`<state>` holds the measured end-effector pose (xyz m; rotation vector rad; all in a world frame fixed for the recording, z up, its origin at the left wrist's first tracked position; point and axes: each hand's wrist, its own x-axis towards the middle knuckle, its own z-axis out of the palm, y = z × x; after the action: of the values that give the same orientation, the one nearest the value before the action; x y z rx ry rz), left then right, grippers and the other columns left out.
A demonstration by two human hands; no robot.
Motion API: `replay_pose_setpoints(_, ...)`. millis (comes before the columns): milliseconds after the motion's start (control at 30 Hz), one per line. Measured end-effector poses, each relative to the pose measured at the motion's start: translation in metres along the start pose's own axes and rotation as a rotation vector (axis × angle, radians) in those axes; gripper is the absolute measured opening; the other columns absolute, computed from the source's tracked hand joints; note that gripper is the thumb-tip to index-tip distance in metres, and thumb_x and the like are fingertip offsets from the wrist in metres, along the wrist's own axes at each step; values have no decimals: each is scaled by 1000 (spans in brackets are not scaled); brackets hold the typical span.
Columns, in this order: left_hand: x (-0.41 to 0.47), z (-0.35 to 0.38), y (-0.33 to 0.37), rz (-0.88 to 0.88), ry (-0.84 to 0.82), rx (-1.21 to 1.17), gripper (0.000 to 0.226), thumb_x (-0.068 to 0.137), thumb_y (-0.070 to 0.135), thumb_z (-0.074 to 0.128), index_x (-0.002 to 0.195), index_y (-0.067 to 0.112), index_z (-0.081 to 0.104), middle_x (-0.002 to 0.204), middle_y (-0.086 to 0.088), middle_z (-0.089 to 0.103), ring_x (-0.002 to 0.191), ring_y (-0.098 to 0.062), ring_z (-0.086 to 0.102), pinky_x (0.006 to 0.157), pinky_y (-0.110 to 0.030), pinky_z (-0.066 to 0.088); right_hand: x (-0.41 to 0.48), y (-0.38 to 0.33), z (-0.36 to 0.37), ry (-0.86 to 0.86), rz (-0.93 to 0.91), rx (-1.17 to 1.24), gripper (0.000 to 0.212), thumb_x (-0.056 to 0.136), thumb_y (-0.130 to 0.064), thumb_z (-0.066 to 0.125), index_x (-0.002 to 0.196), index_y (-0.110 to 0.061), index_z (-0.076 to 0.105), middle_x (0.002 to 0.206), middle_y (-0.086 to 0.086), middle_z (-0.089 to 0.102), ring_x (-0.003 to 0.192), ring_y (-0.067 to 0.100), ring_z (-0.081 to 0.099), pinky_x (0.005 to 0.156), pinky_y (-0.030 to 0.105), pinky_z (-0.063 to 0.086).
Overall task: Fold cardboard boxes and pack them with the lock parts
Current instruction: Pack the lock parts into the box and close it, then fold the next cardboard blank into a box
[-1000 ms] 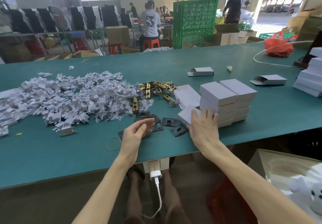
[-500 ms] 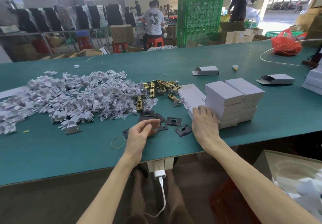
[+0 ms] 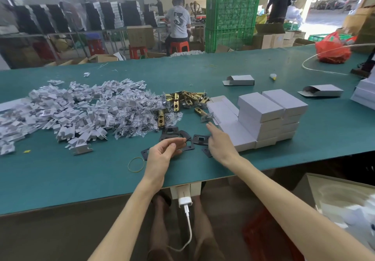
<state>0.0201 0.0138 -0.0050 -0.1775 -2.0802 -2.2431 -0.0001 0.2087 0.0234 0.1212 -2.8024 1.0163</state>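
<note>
While the right hand (image 3: 220, 145) hovers low over the green surface (image 3: 60, 179), its fingers are straight and spread and hold nothing. The forefinger points at a lone brass latch (image 3: 203, 114), which lies just beside the flat box blanks (image 3: 223, 110). The rest of the latches (image 3: 186, 98) sit in a heap a little farther back, between the clear bags (image 3: 138, 118) and the blanks.

The left hand (image 3: 164, 155) is over the black plates (image 3: 199, 140) with its fingers loosely curled and thumb close to forefinger. I cannot tell whether it pinches a plate.

Now the handling. That latch looks like solid plated metal, so it is probably stiff, heavy for its size and a touch slick. The round barrel looks the best hold, thumb on one side and two fingers on the other, rather than the thin faceplate end.

The plates are flat and lie flush, so they will likely need tipping up by an edge. The blanks look light and easily creased — take them by the edges, clear of the fold lines.

The folded boxes (image 3: 263, 114) stand stacked close by on the right, touching the blanks.
</note>
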Motion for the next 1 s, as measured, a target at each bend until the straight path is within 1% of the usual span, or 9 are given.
replay_pose_setpoints(100, 0, 0, 0, 8, 4, 4, 29, 107, 0, 47, 116, 3, 74, 116, -8, 78, 114, -23, 72, 102, -39, 56, 5, 9, -1, 22, 105, 58, 50, 105, 0, 30, 155, -3, 34, 160, 12, 36, 148, 28, 32, 119, 30, 23)
replay_pose_setpoints(367, 1, -2, -1, 6, -10, 0, 28, 107, 0, 48, 115, 4, 74, 115, -7, 78, 113, -22, 73, 100, -34, 57, 12, 22, -4, 43, 160, 137, 50, 104, 0, 32, 153, -6, 40, 154, 11, 46, 143, 28, 41, 115, 31, 30)
replay_pose_setpoints(533, 2, -2, -1, 12, -26, 18, 29, 108, 2, 48, 115, 7, 76, 115, -4, 78, 113, -20, 72, 98, -31, 57, 16, 49, -32, 50, 183, 69, 50, 100, 2, 37, 148, -7, 48, 152, 10, 50, 143, 26, 41, 118, 31, 27)
replay_pose_setpoints(633, 2, -1, -1, 11, -29, 12, 29, 108, 2, 48, 115, 7, 76, 114, -4, 78, 113, -19, 73, 97, -29, 58, 19, 53, -39, 49, 188, 54, 48, 99, -1, 42, 146, -7, 51, 148, 10, 54, 139, 27, 46, 116, 32, 30)
replay_pose_setpoints(733, 2, -2, 0, 8, -26, 16, 29, 108, 1, 48, 115, 6, 75, 114, -5, 78, 112, -20, 73, 98, -31, 58, 31, 45, -38, 38, 133, 16, 44, 99, -6, 47, 143, -5, 53, 144, 12, 57, 133, 28, 51, 112, 32, 35)
replay_pose_setpoints(800, 1, -1, 0, 5, -21, 13, 29, 108, 1, 48, 115, 6, 75, 113, -5, 79, 111, -21, 73, 98, -32, 57, 44, 38, -36, 42, 81, -83, 41, 99, -5, 48, 140, -1, 52, 144, 15, 55, 134, 31, 49, 112, 37, 36)
replay_pose_setpoints(867, 0, 0, 0, 0, -14, 10, 29, 108, 1, 47, 114, 5, 76, 113, -6, 79, 111, -22, 73, 98, -33, 57, 62, 33, -36, 0, 27, -313, 39, 99, -8, 51, 138, -1, 50, 145, 17, 50, 135, 34, 42, 114, 43, 33)
replay_pose_setpoints(933, 0, 0, 1, -3, -6, 9, 29, 108, 0, 47, 114, 5, 75, 112, -6, 79, 110, -22, 74, 99, -34, 57, 80, 32, -36, -99, 44, -550, 46, 102, -24, 55, 144, -9, 44, 152, 16, 41, 142, 35, 33, 121, 51, 19)
replay_pose_setpoints(1000, 1, 0, 0, -2, 2, 4, 29, 107, 0, 47, 113, 5, 75, 111, -6, 79, 110, -22, 74, 98, -34, 57, 94, 35, -38, -190, 134, -644, 52, 102, -41, 54, 146, -16, 42, 153, 17, 39, 145, 36, 30, 121, 59, 6)
